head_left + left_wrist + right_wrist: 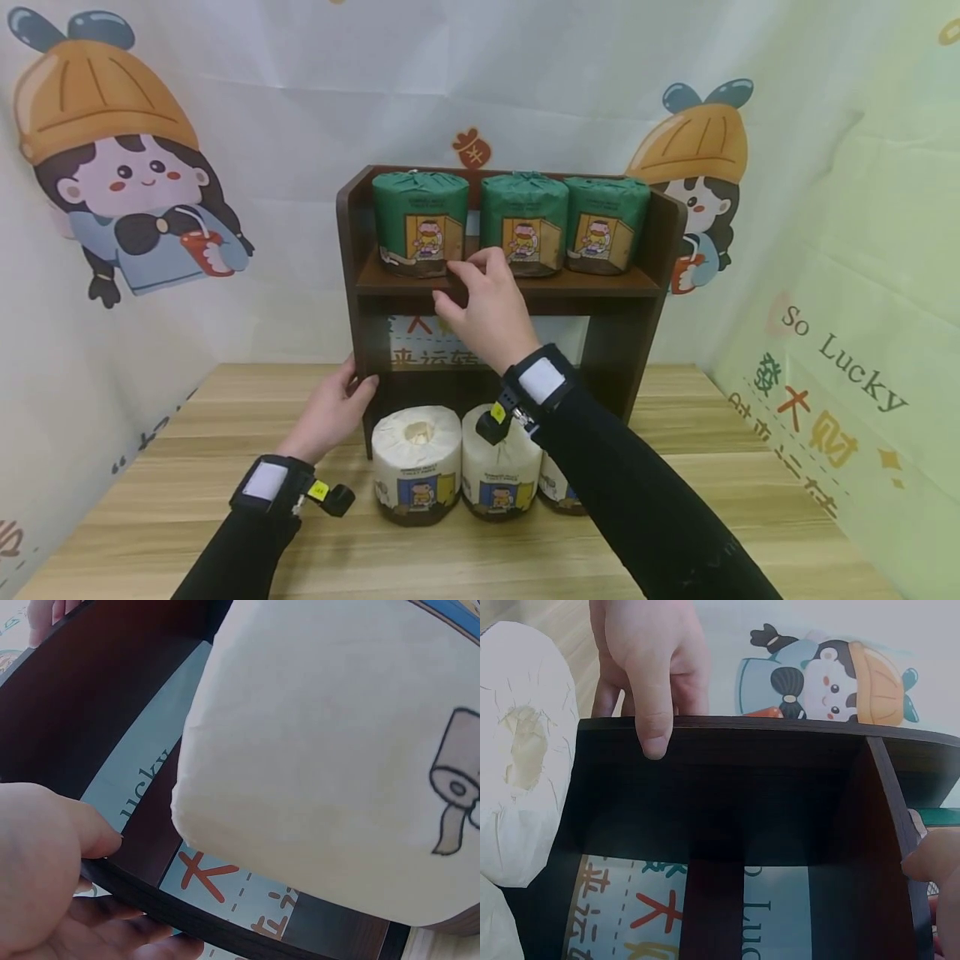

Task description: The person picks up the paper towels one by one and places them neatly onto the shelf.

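Note:
A dark brown two-tier wooden shelf (651, 333) stands on the table. My left hand (330, 410) grips its left side panel, thumb inside and fingers outside; the right wrist view also shows this hand (654, 664) at the panel. My right hand (491, 317) is at the front edge of the upper board, fingers bent and apart, near the lower right of the left green-wrapped toilet roll (396, 217). Two more green-wrapped toilet rolls, a middle one (517, 196) and a right one (596, 200), stand beside it. Whether the right fingertips touch roll or board is unclear.
Below, in front of the shelf, stand white-wrapped toilet rolls: one at left (408, 483), one in the middle (487, 487), and one (558, 487) partly behind my right arm. The wooden table (247, 400) meets a printed cloth backdrop (300, 125) behind and at the sides.

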Tool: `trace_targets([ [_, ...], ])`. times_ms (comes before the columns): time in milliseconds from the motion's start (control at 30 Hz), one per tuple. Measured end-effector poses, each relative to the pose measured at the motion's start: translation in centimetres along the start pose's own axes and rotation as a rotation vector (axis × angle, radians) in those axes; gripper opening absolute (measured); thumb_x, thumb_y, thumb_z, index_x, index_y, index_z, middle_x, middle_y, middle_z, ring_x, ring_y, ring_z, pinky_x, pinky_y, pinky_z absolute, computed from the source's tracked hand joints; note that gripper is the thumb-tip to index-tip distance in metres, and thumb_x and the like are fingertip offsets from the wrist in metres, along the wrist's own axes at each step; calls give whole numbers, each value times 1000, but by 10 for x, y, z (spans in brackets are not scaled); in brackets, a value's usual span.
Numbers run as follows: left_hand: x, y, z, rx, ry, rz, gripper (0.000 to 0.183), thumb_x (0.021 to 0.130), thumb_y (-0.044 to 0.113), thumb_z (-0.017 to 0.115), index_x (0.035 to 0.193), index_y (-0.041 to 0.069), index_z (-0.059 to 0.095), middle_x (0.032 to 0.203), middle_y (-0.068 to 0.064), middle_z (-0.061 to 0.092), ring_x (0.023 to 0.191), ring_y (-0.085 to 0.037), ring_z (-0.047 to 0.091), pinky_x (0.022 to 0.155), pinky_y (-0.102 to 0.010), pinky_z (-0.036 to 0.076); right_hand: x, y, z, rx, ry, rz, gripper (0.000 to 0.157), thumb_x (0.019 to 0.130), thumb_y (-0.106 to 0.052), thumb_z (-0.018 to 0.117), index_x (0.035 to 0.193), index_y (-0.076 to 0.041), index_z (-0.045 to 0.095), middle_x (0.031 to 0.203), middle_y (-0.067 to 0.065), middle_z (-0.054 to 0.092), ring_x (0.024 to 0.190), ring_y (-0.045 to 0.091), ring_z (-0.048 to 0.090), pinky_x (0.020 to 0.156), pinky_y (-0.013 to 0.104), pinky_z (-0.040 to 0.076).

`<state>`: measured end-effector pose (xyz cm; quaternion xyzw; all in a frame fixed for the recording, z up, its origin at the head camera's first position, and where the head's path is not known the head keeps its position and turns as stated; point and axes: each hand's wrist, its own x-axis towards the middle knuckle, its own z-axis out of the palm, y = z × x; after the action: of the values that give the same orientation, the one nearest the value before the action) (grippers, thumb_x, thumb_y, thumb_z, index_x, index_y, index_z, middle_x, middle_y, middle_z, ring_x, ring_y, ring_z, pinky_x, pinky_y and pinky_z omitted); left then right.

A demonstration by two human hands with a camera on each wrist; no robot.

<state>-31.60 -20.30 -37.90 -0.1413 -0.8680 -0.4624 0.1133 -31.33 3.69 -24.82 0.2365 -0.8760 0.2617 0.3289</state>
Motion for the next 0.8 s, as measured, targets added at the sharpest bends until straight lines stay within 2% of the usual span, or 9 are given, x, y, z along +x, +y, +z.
trace_targets([
  [133, 1, -1, 1, -1, -6, 4, 56, 106, 27, 48, 156, 11, 27, 148, -22, 37, 127, -38, 41, 100, -56, 42, -3, 5, -3, 64, 0, -20, 45, 93, -29, 71, 132, -8, 61, 125, 7, 43, 102, 15, 49, 83, 28, 54],
  [333, 3, -7, 0, -45, -19, 23, 57, 106, 26, 49, 156, 11, 25, 150, -22, 33, 129, -38, 37, 103, -57, 39, -6, 15, -8, 161, 21, -103, 38, 92, -20, 71, 127, -7, 63, 122, 7, 46, 106, 16, 48, 89, 32, 51],
  [467, 3, -7, -2, -45, -28, 17, 60, 105, 29, 51, 157, 14, 24, 153, -19, 30, 130, -38, 35, 103, -57, 38, -8, 19, -13, 198, 16, -125, 36, 92, -19, 71, 126, -7, 64, 121, 6, 48, 108, 15, 48, 92, 34, 50],
  [567, 2, -6, -3, -40, -28, 9, 61, 104, 29, 53, 157, 16, 24, 154, -17, 28, 131, -38, 35, 102, -57, 40, -11, 21, -19, 218, 19, -138, 35, 92, -18, 71, 125, -8, 65, 121, 6, 49, 109, 15, 47, 93, 36, 49],
  [700, -2, -2, -6, -62, -23, 6, 64, 103, 31, 55, 156, 11, 25, 154, -18, 27, 131, -37, 36, 101, -55, 41, -17, 24, -28, 229, 31, -156, 35, 92, -16, 72, 125, -8, 65, 119, 5, 53, 109, 12, 48, 92, 34, 49],
  [800, -9, 7, -11, -93, 6, 10, 67, 103, 32, 56, 156, 7, 24, 153, -19, 28, 131, -35, 37, 101, -56, 41, -23, 27, -35, 239, 31, -165, 35, 91, -15, 72, 125, -8, 65, 119, 4, 54, 108, 12, 50, 92, 31, 51],
])
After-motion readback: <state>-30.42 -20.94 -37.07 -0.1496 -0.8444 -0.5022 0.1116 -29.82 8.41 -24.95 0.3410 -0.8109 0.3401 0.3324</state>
